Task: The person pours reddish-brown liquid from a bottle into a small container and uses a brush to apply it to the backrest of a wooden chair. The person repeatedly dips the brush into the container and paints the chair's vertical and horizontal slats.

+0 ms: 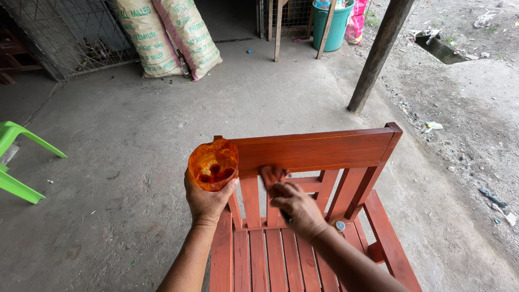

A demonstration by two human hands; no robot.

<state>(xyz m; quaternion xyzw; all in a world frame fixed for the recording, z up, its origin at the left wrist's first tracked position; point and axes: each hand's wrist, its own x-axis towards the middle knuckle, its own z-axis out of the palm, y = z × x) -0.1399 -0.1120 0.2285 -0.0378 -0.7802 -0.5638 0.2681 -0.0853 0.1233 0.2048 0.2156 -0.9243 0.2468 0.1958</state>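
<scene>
Green chair [19,162]: far left, on concrete. Sacks [167,35]: leaning, upper left. Left hand [205,200]: fingers wrapped round orange cup [213,164], held at bench [319,216] back's left corner. Right hand [294,208]: fingers pinched on stained rag [272,174], pressed under the top rail. Post [378,54]: behind, right.

Two bulging cream grain sacks [167,35] with green print and pink edge stripes lean against the wire cage [65,38]; a pink printed bag [357,19] stands beside the teal bin [332,24]
</scene>
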